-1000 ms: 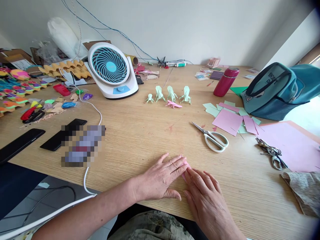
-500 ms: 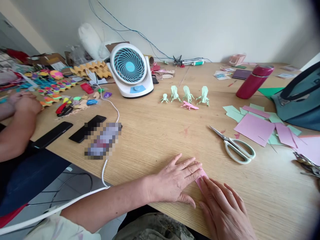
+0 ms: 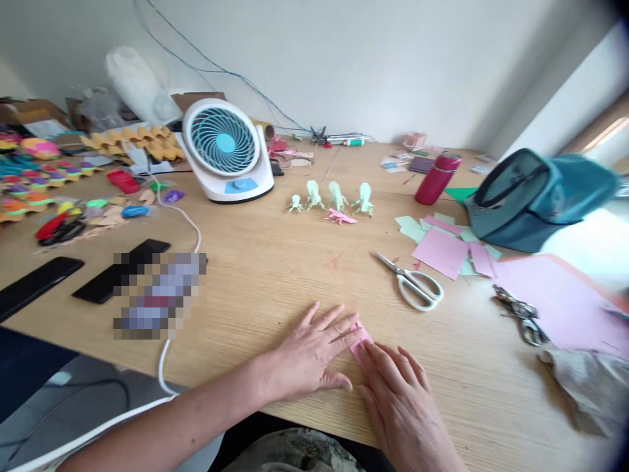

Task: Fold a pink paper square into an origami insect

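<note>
A small folded strip of pink paper (image 3: 361,342) lies on the wooden table, partly hidden under my fingers. My left hand (image 3: 317,354) is spread palm down, and its fingertips touch the strip's left edge. From the other side, my right hand (image 3: 405,396) lays its fingers over the strip's lower end, pressing it to the table with the thumb held apart. Beyond my hands are scissors (image 3: 409,280) with white handles. Further back stand several pale green folded paper insects (image 3: 335,195), and a pink one (image 3: 340,216) sits before them.
Pink and green paper pieces (image 3: 442,251) lie at right, near a red flask (image 3: 437,179) and a teal bag (image 3: 535,196). Metal tools (image 3: 521,314) rest on a large pink sheet (image 3: 565,288). At left are a fan (image 3: 226,147), black phones (image 3: 122,270) and a white cable (image 3: 164,367).
The view has swung to the right, so everything sits further left. Both hands keep nearly the same pose over the pink strip. The other person's arms have left the picture.
</note>
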The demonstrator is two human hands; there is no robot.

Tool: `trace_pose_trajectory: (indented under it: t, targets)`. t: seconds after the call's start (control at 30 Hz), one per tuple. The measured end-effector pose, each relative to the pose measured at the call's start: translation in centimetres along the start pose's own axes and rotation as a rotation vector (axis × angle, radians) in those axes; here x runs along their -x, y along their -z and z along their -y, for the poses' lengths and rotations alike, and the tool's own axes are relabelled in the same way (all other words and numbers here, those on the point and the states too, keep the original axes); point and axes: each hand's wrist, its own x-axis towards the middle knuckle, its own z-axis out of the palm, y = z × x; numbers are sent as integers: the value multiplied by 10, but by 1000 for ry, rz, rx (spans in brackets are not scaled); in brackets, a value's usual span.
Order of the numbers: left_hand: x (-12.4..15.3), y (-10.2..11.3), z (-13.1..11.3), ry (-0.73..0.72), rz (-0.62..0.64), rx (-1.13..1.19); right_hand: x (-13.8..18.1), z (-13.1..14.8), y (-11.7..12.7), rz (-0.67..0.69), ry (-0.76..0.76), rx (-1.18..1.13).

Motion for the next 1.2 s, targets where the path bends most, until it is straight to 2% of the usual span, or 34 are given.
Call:
trace_pose_trajectory:
  t: [0.2,0.4,0.7,0.93,1.1,1.2]
  targets:
    - [-1,-5,2,-19,25,-77,-5,7,8,59,-75,-42]
    - [-1,-8,3,-28,28,-120,-6,9,12,109,-88,-40]
    - [0,-14,14,-121,-66,-144,-9,10,21,105,-112,-105]
    - [-2,-8,20,-125,25,-120,-10,9,17,47,-230,-164]
    - [-6,-1,27,-203,96,-78,-6,7,11,40,-164,-181]
    - [-6,2,27,-170,157,-64,-2,4,8,44,-121,-181]
